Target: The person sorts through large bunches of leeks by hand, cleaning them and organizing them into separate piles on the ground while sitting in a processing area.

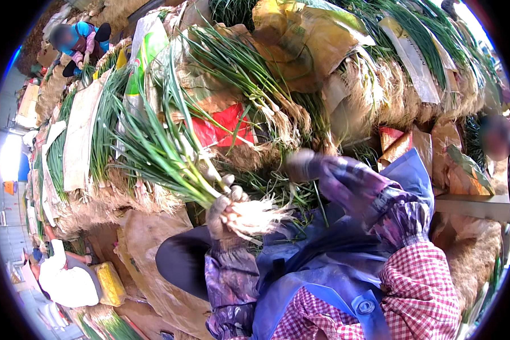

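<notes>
My left hand (pixel 225 212), in a worn grey glove, grips a bunch of green onions (pixel 170 150) near the white roots, with the leaves fanning up and to the left. Pale roots (pixel 260 218) stick out to the right of the fist. My right hand (pixel 311 165), in a purple glove, is blurred and hovers above and right of the bunch; it seems to hold nothing, its fingers curled. Purple patterned sleeve covers (pixel 396 218) and a blue apron (pixel 323 266) fill the lower middle.
Large bundles of green onions wrapped in sacks (pixel 413 62) are stacked ahead and to both sides. A red bag (pixel 224 127) lies among them. A person in blue (pixel 79 39) sits at top left, another in a white hat (pixel 65 280) at bottom left, a third at the right edge (pixel 497 139).
</notes>
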`<state>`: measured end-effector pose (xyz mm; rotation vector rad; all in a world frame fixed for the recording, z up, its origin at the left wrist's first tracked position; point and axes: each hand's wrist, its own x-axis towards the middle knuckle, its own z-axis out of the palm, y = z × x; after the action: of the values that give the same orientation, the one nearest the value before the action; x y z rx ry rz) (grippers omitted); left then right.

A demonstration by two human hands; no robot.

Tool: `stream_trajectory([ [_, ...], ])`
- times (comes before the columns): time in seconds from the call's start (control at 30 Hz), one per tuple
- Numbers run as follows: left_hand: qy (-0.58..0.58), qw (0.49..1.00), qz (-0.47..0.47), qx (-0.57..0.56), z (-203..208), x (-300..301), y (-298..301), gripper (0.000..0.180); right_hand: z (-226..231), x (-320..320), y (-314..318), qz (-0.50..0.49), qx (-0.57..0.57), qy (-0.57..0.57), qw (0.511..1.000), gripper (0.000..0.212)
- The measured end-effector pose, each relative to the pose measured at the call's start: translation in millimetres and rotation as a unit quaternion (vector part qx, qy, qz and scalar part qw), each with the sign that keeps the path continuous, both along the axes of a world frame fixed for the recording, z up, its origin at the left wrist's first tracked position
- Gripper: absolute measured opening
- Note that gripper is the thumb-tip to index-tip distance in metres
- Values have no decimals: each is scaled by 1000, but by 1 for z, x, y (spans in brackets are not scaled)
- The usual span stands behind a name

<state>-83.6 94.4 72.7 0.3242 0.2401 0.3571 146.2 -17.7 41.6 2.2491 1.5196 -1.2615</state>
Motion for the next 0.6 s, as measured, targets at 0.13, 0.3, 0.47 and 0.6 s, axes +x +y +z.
stream_trajectory([
  [0.13, 88, 994, 57, -11, -17, 44, -33, 46, -13, 87, 27, -364, 345, -249, 829, 27],
  [0.3, 122, 993, 3, -8, -45, 30, -17, 42, 31, 65, 27, -271, 404, -216, 847, 26],
  [0.47, 263, 961, 58, 67, -28, 47, -24, 22, 64, -34, -9, -14, 401, -58, 914, 20],
  [0.6, 38, 998, -27, -50, -15, 47, -28, 16, 21, -16, -11, -371, 435, 288, 768, 32],
])
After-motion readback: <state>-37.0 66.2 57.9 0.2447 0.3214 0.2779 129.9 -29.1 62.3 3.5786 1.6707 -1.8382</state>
